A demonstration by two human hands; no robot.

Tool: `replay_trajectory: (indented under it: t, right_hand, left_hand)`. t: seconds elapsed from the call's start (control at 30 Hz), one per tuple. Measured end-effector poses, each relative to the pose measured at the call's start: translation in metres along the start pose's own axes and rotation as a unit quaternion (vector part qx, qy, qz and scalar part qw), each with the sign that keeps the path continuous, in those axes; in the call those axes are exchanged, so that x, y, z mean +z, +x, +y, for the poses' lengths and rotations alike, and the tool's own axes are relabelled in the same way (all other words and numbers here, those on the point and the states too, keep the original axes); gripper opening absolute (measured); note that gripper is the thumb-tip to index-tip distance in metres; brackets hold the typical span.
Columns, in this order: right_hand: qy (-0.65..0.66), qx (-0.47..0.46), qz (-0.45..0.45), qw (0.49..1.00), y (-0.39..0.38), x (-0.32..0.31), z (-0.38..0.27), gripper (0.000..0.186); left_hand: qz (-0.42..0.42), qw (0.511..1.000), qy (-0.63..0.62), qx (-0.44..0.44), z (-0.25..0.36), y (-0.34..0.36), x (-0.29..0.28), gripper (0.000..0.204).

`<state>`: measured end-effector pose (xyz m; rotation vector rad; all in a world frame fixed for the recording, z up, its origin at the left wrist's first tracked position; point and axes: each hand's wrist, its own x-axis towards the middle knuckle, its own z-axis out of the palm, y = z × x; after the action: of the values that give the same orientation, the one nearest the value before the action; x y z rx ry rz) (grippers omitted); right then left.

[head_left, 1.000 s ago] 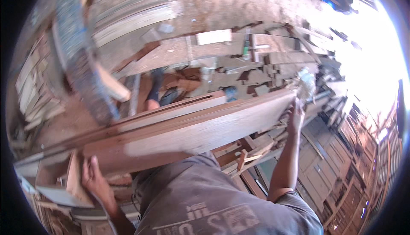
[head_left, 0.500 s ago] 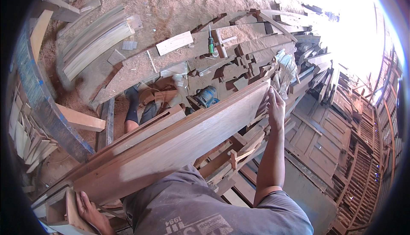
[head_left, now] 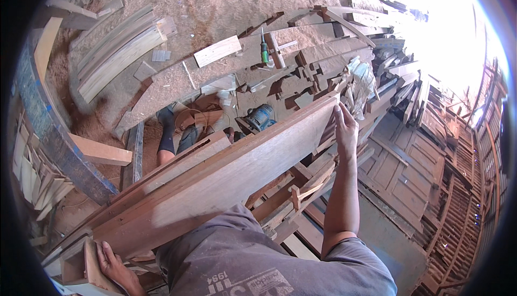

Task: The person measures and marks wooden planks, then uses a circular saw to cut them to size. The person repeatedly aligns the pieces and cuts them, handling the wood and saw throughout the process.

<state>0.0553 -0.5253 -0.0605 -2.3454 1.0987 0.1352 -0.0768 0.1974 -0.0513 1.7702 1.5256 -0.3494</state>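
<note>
A long wooden plank [head_left: 215, 183] runs slantwise in front of me from lower left to upper right. My right hand [head_left: 346, 129] grips its far right end, thumb at the top edge and fingers at the end. At the lower left, my left hand [head_left: 110, 263] is closed over the edge of a short upright board [head_left: 92, 261], close to the plank's near end. Part of that hand's grip is hidden. Beside the plank's far side lies a second, grooved length of wood [head_left: 188, 156].
Beyond the plank sit a blue power tool [head_left: 261, 117] and a green-handled screwdriver [head_left: 264, 53] among offcuts. A pale board [head_left: 217, 51] rests on the long workbench [head_left: 167, 83]. Another person's leg [head_left: 166, 134] shows past the plank. Panelled doors [head_left: 398, 172] lie at right.
The plank's far right end has shifted slightly toward me and left with my right hand. My left hand stays in nearly the same place.
</note>
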Motion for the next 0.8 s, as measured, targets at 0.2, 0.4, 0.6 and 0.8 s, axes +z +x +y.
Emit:
replay_trajectory:
  t: [0.2,0.4,0.6,0.8]
  right_hand:
    - [0.039,0.014,0.092,0.995,-0.016,0.015,-0.013,0.043]
    - [0.174,0.017,0.115,0.978,-0.015,0.027,0.006,0.039]
    - [0.234,0.075,0.108,0.963,-0.019,0.025,-0.008,0.044]
    - [0.242,0.065,0.102,0.963,-0.017,0.025,0.000,0.043]
  left_hand:
    - [-0.025,0.994,0.068,0.079,-0.018,0.009,-0.014,0.059]
    - [0.019,0.999,-0.028,0.028,-0.002,-0.004,0.006,0.054]
    - [0.022,0.997,-0.015,0.068,-0.010,0.001,0.002,0.055]
    - [0.030,0.998,-0.042,0.042,0.002,-0.006,0.007,0.054]
